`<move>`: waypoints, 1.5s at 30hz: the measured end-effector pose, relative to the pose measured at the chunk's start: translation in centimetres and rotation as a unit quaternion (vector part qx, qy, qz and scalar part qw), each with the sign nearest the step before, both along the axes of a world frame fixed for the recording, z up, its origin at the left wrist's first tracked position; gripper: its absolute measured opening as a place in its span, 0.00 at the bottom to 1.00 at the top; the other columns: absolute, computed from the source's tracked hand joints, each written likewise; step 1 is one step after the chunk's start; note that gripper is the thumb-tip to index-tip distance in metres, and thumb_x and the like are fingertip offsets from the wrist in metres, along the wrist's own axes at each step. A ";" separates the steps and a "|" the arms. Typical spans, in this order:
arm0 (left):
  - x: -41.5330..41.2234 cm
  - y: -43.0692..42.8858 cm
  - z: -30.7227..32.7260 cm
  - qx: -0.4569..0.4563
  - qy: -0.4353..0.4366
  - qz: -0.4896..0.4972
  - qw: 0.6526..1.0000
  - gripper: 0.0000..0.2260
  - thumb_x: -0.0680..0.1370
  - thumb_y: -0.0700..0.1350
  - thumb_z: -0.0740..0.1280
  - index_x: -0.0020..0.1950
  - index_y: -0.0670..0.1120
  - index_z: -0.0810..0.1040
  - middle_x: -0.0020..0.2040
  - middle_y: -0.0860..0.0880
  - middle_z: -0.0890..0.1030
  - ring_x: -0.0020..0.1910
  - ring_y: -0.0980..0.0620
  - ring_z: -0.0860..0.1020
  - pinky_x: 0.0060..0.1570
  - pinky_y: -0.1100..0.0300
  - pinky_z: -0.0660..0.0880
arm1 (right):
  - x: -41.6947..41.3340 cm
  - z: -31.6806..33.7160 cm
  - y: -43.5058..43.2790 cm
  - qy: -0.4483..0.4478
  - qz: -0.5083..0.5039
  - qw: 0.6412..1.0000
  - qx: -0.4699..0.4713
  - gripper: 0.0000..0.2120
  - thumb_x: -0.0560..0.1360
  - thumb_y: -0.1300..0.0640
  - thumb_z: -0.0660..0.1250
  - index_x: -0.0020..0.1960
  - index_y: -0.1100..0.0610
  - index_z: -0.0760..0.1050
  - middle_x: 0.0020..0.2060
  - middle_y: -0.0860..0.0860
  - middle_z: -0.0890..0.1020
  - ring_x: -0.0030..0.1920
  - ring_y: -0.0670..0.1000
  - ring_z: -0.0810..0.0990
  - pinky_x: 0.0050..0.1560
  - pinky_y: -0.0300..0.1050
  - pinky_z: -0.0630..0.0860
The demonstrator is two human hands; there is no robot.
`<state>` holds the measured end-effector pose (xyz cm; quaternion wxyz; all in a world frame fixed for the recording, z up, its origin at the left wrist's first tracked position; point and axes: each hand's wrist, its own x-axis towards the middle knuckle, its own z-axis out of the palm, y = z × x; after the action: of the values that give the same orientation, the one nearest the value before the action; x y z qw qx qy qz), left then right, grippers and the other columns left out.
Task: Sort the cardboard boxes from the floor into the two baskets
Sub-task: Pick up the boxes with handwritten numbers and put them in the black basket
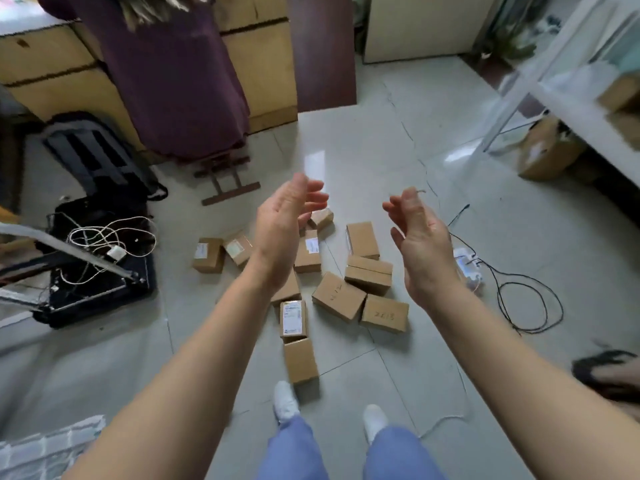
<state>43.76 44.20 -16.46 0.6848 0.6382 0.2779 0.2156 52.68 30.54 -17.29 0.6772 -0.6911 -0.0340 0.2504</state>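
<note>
cardboard boxes (338, 296): ten-plus in a loose cluster on the tile floor (433, 133), mid-frame, straight ahead of the person's white shoes (285, 400). Most touch a neighbour and several lie skewed. The nearest box (300, 360) sits just ahead of the shoes, with a labelled box (293, 318) butted against its far end. One outlying box (207, 254) is at the cluster's left edge. None is lifted.

left hand (282, 223): forearm stretched forward, hand raised over the cluster. Palm turned inward, fingers loose and slightly bent, empty.

right hand (420, 244): mirrored pose at a similar height. Palm faces the left hand, fingers relaxed, nothing held. There is a clear gap between the hands, and neither touches a box.

Around this:
- A black case (100, 271) with a tangled white cable (110, 233) on top is left of the boxes.
- A black cable (530, 306) is looped on the floor to the right, next to a small white device (465, 268).
- A white shelf (571, 109) stands at far right.
- A purple garment (173, 81) hangs at top left.
- A sandalled foot (606, 375) is at the right edge.
- Bottom-left corner holds something white and gridded, too blurred to identify.
</note>
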 end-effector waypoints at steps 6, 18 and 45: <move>4.1 3.8 -7.4 -0.009 0.067 -0.059 0.996 0.23 0.81 0.57 0.55 0.56 0.39 0.78 0.53 0.40 0.82 0.54 0.45 0.81 0.58 0.55 0.75 | 2.3 -8.9 2.5 0.037 -0.069 0.996 -0.044 0.14 0.78 0.40 0.59 0.45 0.50 0.76 0.46 0.46 0.80 0.47 0.42 0.77 0.50 0.40 0.72; 10.2 6.0 -36.8 0.005 0.195 -0.077 0.978 0.09 0.82 0.50 0.59 0.50 0.49 0.77 0.45 0.55 0.79 0.42 0.64 0.77 0.39 0.75 0.72 | 7.0 -40.7 4.2 0.143 -0.077 0.979 -0.123 0.15 0.78 0.40 0.59 0.51 0.51 0.75 0.47 0.50 0.82 0.46 0.46 0.78 0.56 0.47 0.75; 12.8 6.3 -75.5 -0.054 0.438 -0.037 0.897 0.31 0.76 0.59 0.63 0.73 0.41 0.66 0.69 0.45 0.72 0.65 0.45 0.72 0.64 0.52 0.69 | 8.2 -75.2 2.3 0.331 -0.062 0.907 -0.251 0.37 0.74 0.31 0.56 0.74 0.55 0.61 0.68 0.52 0.71 0.67 0.56 0.70 0.66 0.54 0.66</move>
<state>56.51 50.47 -91.98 0.5347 0.6401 0.5371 -0.1262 60.90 32.82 -92.45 0.4679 -0.7161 0.2992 0.4228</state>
